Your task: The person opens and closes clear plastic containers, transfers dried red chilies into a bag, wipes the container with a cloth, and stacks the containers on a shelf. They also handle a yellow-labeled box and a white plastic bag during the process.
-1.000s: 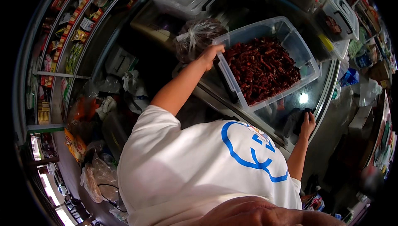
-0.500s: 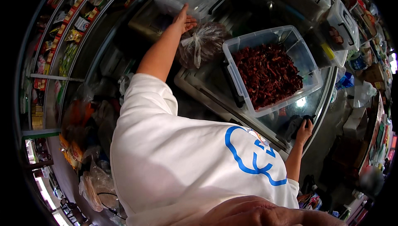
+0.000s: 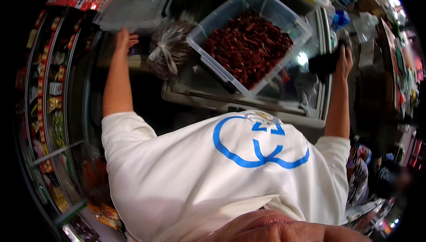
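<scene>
Holding a black cloth (image 3: 323, 65) in my right grip (image 3: 344, 63), I have my left grip (image 3: 124, 41) spread, empty, at a clear bin's (image 3: 137, 4) near edge.

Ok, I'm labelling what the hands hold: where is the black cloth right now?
In the head view, the black cloth is at the right, in the right hand, to the right of the clear bin.

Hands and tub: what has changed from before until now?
The left hand let go of the tub and moved left toward the clear container. The right hand moved forward with the black cloth. The tub still stands on the glass top beside the tied bag.
</scene>
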### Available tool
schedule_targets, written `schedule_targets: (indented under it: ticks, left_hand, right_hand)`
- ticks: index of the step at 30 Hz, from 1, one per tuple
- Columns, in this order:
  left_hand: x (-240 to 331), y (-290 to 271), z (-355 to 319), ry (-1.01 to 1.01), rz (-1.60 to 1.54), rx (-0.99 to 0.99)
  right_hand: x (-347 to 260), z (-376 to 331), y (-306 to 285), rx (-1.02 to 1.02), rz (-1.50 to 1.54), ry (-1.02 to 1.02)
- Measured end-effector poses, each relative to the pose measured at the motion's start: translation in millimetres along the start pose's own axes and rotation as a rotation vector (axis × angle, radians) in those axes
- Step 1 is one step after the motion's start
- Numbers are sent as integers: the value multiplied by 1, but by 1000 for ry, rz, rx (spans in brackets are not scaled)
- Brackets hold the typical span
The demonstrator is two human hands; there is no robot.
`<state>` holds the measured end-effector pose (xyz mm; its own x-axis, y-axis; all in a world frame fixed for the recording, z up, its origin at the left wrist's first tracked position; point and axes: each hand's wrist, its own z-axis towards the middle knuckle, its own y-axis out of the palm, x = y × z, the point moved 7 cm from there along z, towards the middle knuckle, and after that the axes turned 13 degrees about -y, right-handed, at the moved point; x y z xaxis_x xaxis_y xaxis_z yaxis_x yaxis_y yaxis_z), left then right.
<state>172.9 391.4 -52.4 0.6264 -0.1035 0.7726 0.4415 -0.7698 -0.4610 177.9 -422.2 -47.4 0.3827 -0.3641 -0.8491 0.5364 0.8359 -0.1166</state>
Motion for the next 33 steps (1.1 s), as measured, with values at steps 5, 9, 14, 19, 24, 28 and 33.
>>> schedule_targets:
  ticks: [5, 9, 14, 19, 24, 28, 33]
  left_hand:
    - [9, -40, -13, 10, -611, -181]
    - [17, -38, -88, 180, -722, -209]
    - [20, -10, -174, 403, -864, -352]
    - [83, 47, -274, 777, -844, -490]
    - [140, 169, -367, 763, -740, -1194]
    - [161, 261, -398, 497, -834, -1552]
    - [143, 351, -417, 320, -701, -1583]
  right_hand:
    - [-7, 22, 29, -413, -583, -47]
    - [24, -52, 26, -680, -933, -105]
    - [29, -173, 12, -906, -862, -137]
    - [65, -183, -16, -692, -507, -32]
    - [53, -173, -41, -397, -593, -161]
    - [86, -177, -71, -475, -554, 89]
    - [40, -165, -130, -240, 263, 387]
